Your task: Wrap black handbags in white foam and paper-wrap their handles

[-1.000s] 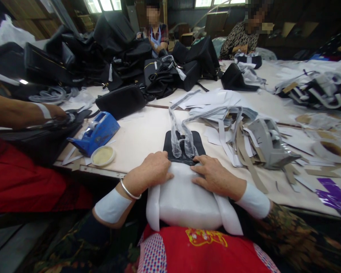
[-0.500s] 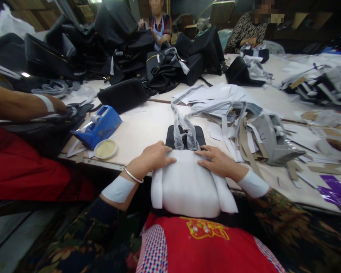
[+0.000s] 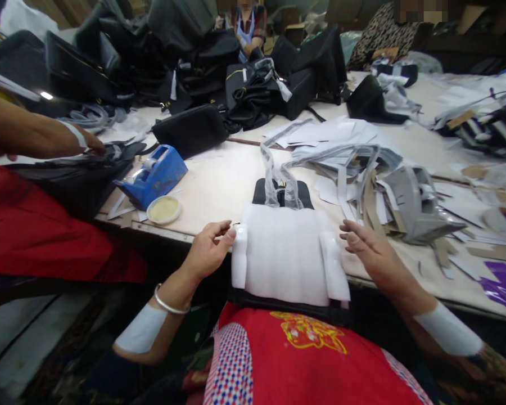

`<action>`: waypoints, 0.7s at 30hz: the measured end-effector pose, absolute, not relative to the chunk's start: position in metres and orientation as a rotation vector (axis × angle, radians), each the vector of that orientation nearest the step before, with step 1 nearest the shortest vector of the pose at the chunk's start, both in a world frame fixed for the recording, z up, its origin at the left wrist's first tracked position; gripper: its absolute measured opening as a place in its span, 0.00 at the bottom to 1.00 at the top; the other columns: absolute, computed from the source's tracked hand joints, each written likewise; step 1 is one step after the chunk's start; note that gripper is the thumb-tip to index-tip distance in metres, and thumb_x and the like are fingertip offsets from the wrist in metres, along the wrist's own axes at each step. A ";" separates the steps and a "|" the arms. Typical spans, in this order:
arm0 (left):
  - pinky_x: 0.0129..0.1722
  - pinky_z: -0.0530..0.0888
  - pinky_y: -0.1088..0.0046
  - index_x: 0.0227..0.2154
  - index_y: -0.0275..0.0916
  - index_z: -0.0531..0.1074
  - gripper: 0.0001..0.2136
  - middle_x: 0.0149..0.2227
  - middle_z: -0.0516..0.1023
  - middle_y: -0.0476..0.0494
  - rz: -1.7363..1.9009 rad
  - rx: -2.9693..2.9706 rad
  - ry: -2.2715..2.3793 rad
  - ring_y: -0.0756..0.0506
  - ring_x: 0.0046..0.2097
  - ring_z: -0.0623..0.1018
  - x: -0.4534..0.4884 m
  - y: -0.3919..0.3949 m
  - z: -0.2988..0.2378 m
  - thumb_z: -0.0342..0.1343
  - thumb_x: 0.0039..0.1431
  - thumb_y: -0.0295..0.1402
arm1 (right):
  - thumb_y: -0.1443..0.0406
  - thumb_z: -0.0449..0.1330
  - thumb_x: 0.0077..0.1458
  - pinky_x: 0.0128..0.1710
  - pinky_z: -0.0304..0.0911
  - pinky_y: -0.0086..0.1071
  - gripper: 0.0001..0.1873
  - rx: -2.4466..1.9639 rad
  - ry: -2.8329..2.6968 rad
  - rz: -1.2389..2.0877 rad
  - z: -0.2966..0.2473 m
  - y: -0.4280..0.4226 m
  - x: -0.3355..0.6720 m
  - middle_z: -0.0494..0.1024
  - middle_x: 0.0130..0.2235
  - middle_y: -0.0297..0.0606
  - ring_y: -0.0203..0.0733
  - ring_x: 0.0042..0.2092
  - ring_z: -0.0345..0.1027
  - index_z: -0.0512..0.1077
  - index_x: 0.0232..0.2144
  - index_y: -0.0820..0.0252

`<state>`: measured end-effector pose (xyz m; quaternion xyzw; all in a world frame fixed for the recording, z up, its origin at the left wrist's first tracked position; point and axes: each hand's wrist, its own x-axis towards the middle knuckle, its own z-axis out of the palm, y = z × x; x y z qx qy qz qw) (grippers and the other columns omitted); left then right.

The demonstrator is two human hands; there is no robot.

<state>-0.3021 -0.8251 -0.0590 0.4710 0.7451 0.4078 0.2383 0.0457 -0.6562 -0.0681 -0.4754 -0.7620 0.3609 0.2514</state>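
A black bag point(image 3: 283, 194) wrapped in white foam sheet point(image 3: 284, 253) lies at the table's near edge against my red apron. Its handles, in clear plastic wrap point(image 3: 278, 180), stand up at the far end. My left hand point(image 3: 208, 250) hovers at the foam's left side, fingers loosely curled and apart, fingertips close to the left foam flap. My right hand point(image 3: 369, 250) is off the right side, fingers spread, holding nothing.
A blue tape dispenser point(image 3: 154, 177) and a round yellow lid point(image 3: 163, 210) sit left of the bag. Another person's arm point(image 3: 34, 135) reaches over black material at far left. Paper strips and grey pieces point(image 3: 383, 185) pile at right. Black bags point(image 3: 185, 67) heap at the back, with two people beyond.
Both hands have lifted off the top of the foam-wrapped bag and moved apart to its sides. The foam now lies flatter over the bag.
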 end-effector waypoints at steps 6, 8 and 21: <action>0.65 0.61 0.47 0.67 0.25 0.50 0.37 0.66 0.57 0.21 0.779 1.745 2.121 0.31 0.67 0.60 -0.257 -0.831 -0.078 0.54 0.62 0.42 | 0.47 0.50 0.64 0.66 0.49 0.59 0.41 -1.200 -2.441 0.667 -0.091 -0.699 0.026 0.53 0.69 0.56 0.60 0.69 0.47 0.49 0.69 0.65; 0.65 0.60 0.47 0.67 0.23 0.50 0.37 0.66 0.57 0.19 0.692 1.728 2.121 0.30 0.67 0.60 -0.255 -0.827 -0.077 0.53 0.62 0.42 | 0.48 0.48 0.65 0.66 0.48 0.57 0.40 -1.191 -2.479 0.654 -0.093 -0.698 0.025 0.53 0.69 0.57 0.58 0.69 0.46 0.49 0.69 0.66; 0.51 0.75 0.63 0.46 0.39 0.79 0.16 0.49 0.81 0.41 0.990 1.097 1.983 0.40 0.50 0.79 -0.274 -0.860 -0.066 0.50 0.63 0.37 | 0.44 0.49 0.63 0.61 0.59 0.56 0.35 -1.131 -2.331 0.740 -0.071 -0.688 0.033 0.62 0.65 0.52 0.59 0.64 0.57 0.63 0.63 0.60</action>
